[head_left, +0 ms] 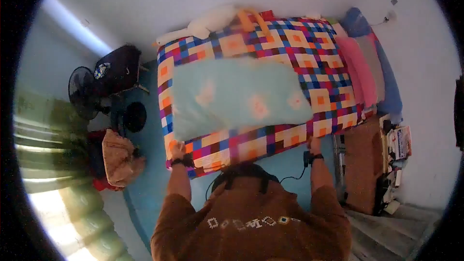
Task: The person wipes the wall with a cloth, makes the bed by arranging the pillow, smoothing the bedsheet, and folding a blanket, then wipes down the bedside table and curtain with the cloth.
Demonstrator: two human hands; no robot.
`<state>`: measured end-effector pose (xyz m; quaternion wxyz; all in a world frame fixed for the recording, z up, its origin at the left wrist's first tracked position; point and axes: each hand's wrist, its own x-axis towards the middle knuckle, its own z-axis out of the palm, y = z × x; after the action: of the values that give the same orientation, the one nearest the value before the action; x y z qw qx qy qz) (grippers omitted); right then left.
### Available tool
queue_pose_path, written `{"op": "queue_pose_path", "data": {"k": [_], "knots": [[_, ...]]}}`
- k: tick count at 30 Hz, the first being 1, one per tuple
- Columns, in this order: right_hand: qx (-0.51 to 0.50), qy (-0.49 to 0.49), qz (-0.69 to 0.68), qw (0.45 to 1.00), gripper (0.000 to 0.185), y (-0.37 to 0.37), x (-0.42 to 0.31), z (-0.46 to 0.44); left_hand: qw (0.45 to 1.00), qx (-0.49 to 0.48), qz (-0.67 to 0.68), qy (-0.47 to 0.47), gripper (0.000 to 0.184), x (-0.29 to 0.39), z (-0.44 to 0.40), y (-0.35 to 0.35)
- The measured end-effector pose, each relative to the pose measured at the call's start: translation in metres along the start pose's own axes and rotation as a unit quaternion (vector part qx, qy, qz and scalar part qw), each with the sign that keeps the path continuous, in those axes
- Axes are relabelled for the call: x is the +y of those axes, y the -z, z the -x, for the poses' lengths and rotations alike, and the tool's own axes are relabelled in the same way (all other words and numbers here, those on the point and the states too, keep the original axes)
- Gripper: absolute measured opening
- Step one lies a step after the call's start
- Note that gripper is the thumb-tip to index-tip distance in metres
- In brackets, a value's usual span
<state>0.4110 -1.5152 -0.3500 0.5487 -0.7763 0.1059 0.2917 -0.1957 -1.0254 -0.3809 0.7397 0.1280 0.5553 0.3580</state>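
A pale blue blanket with pink flower patches is spread over the patchwork bedspread, its outline blurred by motion. My left hand is closed at the blanket's near left corner, by the bed's edge. My right hand is closed near the bed's front edge, just below the blanket's near right corner. A small gap shows between that hand and the blanket, and what its fingers hold is too blurred to make out. Dark bands circle both wrists.
A white goose plush lies along the bed's far edge. Pink and blue pillows stand at the right end. A brown cabinet with books is at right. A fan, a black chair and bundled cloth are at left.
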Motion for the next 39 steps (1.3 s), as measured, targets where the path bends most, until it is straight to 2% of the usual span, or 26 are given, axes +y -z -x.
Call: {"op": "queue_pose_path", "data": {"k": [1,3,4,6,10,13,14,15,16,17,20,23,25,27,28,31,33,35,36,39], "knots": [[-0.014,-0.038,-0.014,0.999,0.019,0.009,0.038,-0.002,0.999,0.004,-0.026,0.02,0.028,-0.021,-0.004,0.027],[-0.058,-0.114,-0.094,0.987,0.01,0.017,0.065,0.028,0.99,0.014,0.118,0.075,0.019,-0.036,0.006,0.04],[-0.087,-0.141,-0.162,0.973,0.008,0.022,0.07,0.042,0.982,0.073,0.15,0.087,0.017,-0.042,0.009,0.037],[-0.106,-0.155,-0.19,0.964,0.013,0.033,0.079,0.062,0.988,0.039,0.101,0.107,0.009,-0.035,0.024,0.03],[-0.06,-0.134,-0.036,0.988,0.022,0.056,0.067,0.073,0.989,-0.058,0.05,0.126,0.007,-0.034,0.06,-0.01],[-0.073,-0.165,-0.069,0.981,0.022,0.047,0.044,0.045,0.974,-0.142,0.053,0.165,0.005,-0.052,0.041,-0.004],[-0.081,-0.163,-0.078,0.98,0.022,0.04,0.034,0.033,0.976,-0.147,0.059,0.149,0.005,-0.057,0.045,-0.008],[-0.087,-0.138,-0.056,0.985,0.022,0.03,0.024,0.02,0.977,-0.152,0.065,0.131,0.004,-0.063,0.05,-0.019],[-0.093,-0.042,0.06,0.993,0.023,0.016,0.014,0.007,0.978,-0.158,0.072,0.113,0.004,-0.07,0.054,-0.034],[-0.075,0.052,0.178,0.98,0.024,0.002,0.005,-0.007,0.984,-0.125,0.05,0.117,0.005,-0.074,0.062,-0.049],[-0.161,0.1,0.204,0.961,0.028,-0.036,-0.034,-0.063,0.992,-0.03,-0.005,0.12,0.007,-0.078,0.104,-0.085],[-0.182,0.236,0.355,0.886,0.03,-0.097,-0.072,-0.127,0.996,0.014,-0.023,0.083,0.011,-0.104,0.123,-0.107],[-0.245,0.287,0.386,0.842,0.035,-0.139,-0.1,-0.17,0.996,-0.009,-0.04,0.076,0.012,-0.119,0.139,-0.108],[-0.235,0.375,0.437,0.783,0.044,-0.184,-0.141,-0.195,0.984,0.107,-0.121,0.08,0.015,-0.132,0.165,-0.145],[-0.229,0.396,0.441,0.772,0.046,-0.205,-0.153,-0.213,0.982,0.144,-0.085,0.084,0.021,-0.148,0.17,-0.15],[-0.202,0.465,0.468,0.723,0.056,-0.255,-0.18,-0.267,0.988,0.106,-0.06,0.1,0.024,-0.173,0.194,-0.169],[-0.179,0.509,0.494,0.682,0.064,-0.29,-0.185,-0.297,0.958,0.062,-0.278,0.042,0.024,-0.174,0.217,-0.211],[-0.182,0.526,0.498,0.666,0.068,-0.311,-0.198,-0.304,0.968,0.108,-0.163,0.159,0.025,-0.179,0.224,-0.219],[-0.178,0.534,0.5,0.658,0.071,-0.318,-0.209,-0.302,0.969,0.08,-0.169,0.162,0.028,-0.182,0.228,-0.213],[-0.246,0.425,0.583,0.647,0.069,-0.331,-0.235,-0.283,0.951,0.062,-0.279,0.12,0.028,-0.183,0.24,-0.217]]}}
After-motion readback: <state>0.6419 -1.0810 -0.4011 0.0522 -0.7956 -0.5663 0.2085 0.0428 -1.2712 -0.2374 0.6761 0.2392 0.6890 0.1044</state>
